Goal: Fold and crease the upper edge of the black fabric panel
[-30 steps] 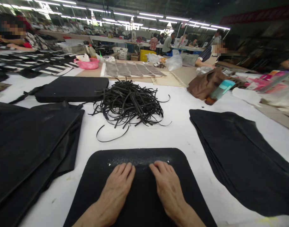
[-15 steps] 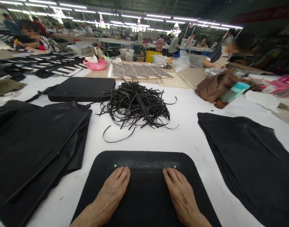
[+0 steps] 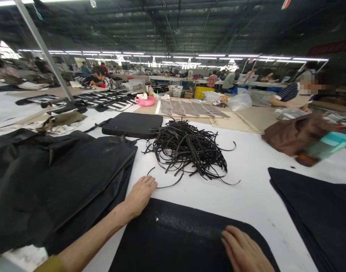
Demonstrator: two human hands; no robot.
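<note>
My left hand (image 3: pixel 142 192) reaches past the far left corner of a black rounded panel (image 3: pixel 175 245). Its fingers are bent together over a single loose black strip (image 3: pixel 171 185) on the white table; the fingertips and part of the strip are hidden. My right hand (image 3: pixel 243 247) rests on the right part of the panel, fingers extended and holding nothing. The panel carries a shiny, scuffed band along its far edge and a small white triangle mark (image 3: pixel 157 219). Just beyond lies a tangled pile of black strips (image 3: pixel 190 147).
Black sheets (image 3: pixel 76 181) lie at left, more folded black pieces (image 3: pixel 317 204) at right. Behind the left sheets is a thick black pad (image 3: pixel 132 124). A brown bag (image 3: pixel 292 136) and a teal-lidded bottle (image 3: pixel 323 149) stand at right. Co-workers sit farther back.
My left hand has left the panel and moved forward to the loose strip. My right hand stays on the panel, shifted toward its right edge. The view has tilted up and turned left.
</note>
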